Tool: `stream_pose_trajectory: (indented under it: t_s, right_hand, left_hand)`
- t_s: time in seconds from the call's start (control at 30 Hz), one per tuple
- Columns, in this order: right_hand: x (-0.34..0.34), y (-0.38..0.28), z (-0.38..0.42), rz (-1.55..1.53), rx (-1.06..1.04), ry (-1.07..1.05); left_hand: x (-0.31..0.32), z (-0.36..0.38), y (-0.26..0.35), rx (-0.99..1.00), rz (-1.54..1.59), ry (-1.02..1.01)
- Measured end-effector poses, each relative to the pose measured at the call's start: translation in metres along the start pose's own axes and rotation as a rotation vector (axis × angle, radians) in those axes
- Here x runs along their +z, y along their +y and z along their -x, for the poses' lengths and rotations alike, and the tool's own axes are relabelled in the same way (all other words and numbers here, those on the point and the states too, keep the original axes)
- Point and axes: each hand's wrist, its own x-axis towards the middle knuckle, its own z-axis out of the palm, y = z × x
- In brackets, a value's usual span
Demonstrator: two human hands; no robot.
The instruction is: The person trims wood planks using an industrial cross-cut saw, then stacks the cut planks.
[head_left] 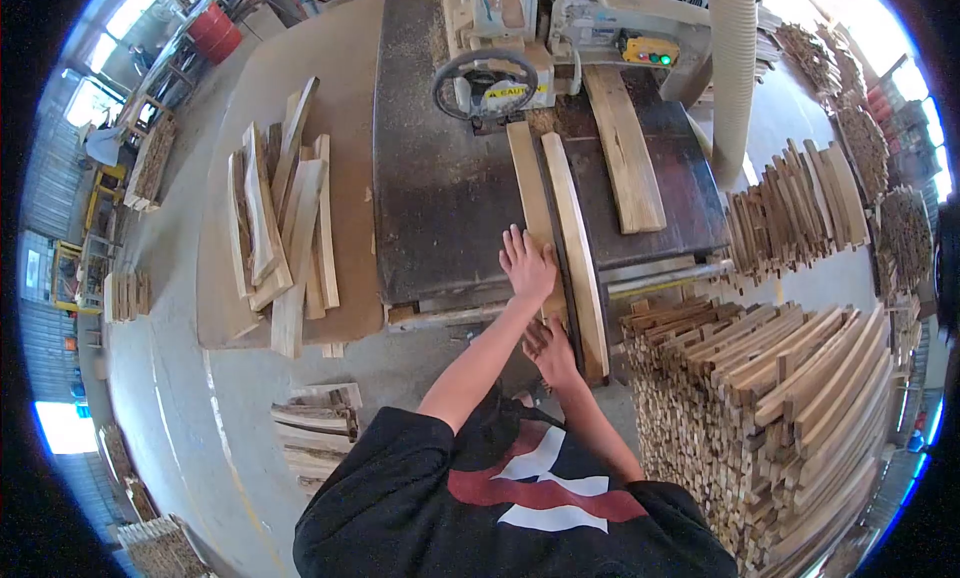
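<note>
On the dark machine table [440, 198], a long board [526, 168] lies along the left side of a dark guide strip [552, 208]. My left hand [528, 266] rests on top of this board with its fingers spread. Closer to my body, my right hand [549, 350] is at the board's near end, its fingers apart and partly under or beside the wood; exactly how it touches is hard to see. Another long board [577, 248] lies right of the strip. The saw machine [510, 38] with a black handwheel [486, 84] stands at the boards' far end.
A wide board [627, 158] lies on the table's right. Loose boards [285, 218] sit on a brown side table [345, 178] at left. Large wood stacks [760, 398] stand at right. A hose [733, 78] hangs beside the machine, near green-lit controls [650, 52].
</note>
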Motion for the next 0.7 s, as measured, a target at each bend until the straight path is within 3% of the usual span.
stream_pose_trajectory:
  t_s: [0.07, 0.13, 0.17, 0.23, 0.33, 0.43, 0.47, 0.5, 0.53, 0.57, 0.6, 0.63, 0.67, 0.7]
  right_hand:
    - [0.024, -0.012, -0.01, 0.112, 0.01, 0.016]
    - [0.048, -0.026, -0.019, 0.398, -0.064, 0.214]
    - [0.057, -0.035, -0.026, 0.409, -0.058, 0.21]
    - [0.071, -0.054, -0.038, 0.684, 0.113, 0.331]
    - [0.074, -0.06, -0.067, 0.56, -0.071, 0.115]
    - [0.121, -0.078, -0.092, 0.487, -0.001, 0.141]
    - [0.132, -0.084, -0.105, 0.452, 0.04, 0.145]
    - [0.142, -0.079, -0.125, 0.298, -0.085, 0.155]
    - [0.139, -0.087, -0.142, 0.328, -0.099, 0.016]
    - [0.132, -0.094, -0.162, 0.351, -0.115, -0.124]
    - [0.111, -0.1, -0.194, 0.475, -0.164, -0.086]
    - [0.138, -0.1, -0.19, 0.6, -0.298, 0.033]
    - [0.142, -0.114, -0.198, 0.391, -0.161, -0.083]
    - [0.165, -0.124, -0.198, 0.43, -0.117, -0.012]
  left_hand:
    - [0.002, -0.02, 0.008, -0.022, 0.02, 0.038]
    - [0.003, -0.045, 0.011, 0.022, 0.0, 0.119]
    - [0.004, -0.06, 0.012, 0.01, 0.0, 0.124]
    - [0.006, -0.091, 0.011, 0.044, 0.016, 0.156]
    - [0.006, -0.141, 0.013, 0.037, 0.076, 0.193]
    - [0.003, -0.19, 0.019, 0.017, 0.079, 0.221]
    - [-0.063, -0.202, 0.035, -0.209, 0.325, -0.216]
    - [0.001, -0.197, 0.021, 0.004, 0.004, 0.205]
    - [0.0, -0.208, 0.021, -0.031, 0.031, 0.285]
    - [-0.026, -0.225, 0.022, -0.11, 0.156, 0.134]
    - [-0.046, -0.234, 0.024, -0.181, 0.305, -0.023]
    - [-0.02, -0.237, 0.017, -0.081, 0.296, 0.216]
    - [-0.006, -0.242, 0.005, 0.032, 0.274, 0.454]
    - [-0.015, -0.251, -0.008, -0.002, 0.282, 0.482]
